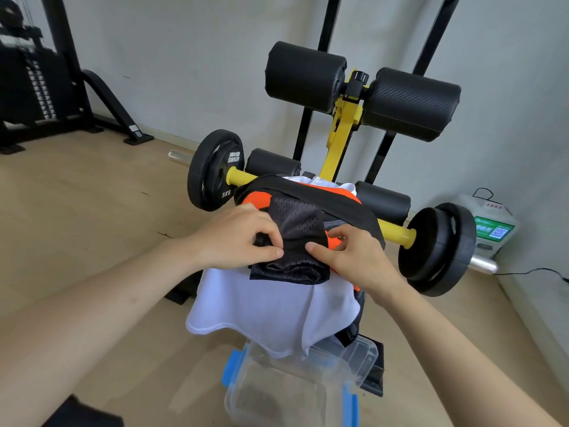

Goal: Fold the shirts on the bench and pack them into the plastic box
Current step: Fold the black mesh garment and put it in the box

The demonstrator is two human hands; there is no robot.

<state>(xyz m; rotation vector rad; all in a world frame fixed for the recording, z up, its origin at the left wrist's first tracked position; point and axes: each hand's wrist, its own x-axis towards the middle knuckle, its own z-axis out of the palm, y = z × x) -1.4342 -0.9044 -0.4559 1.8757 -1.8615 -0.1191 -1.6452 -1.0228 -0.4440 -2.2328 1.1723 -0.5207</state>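
My left hand (243,238) & right hand (351,257) both pinch the black-orange mesh jersey (295,223), fold only begun; white shirt (271,312) under it unfolded, plastic box (366,349) seems w/o shirts yet.

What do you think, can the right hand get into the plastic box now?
Probably yes, once it lets go: the right hand pinches the black mesh shirt, and the plastic box looks open below, partly draped by the white shirt.

Both my forearms reach forward; left hand (243,238) and right hand (351,257) each pinch the black mesh shirt (295,221), thumbs close together.
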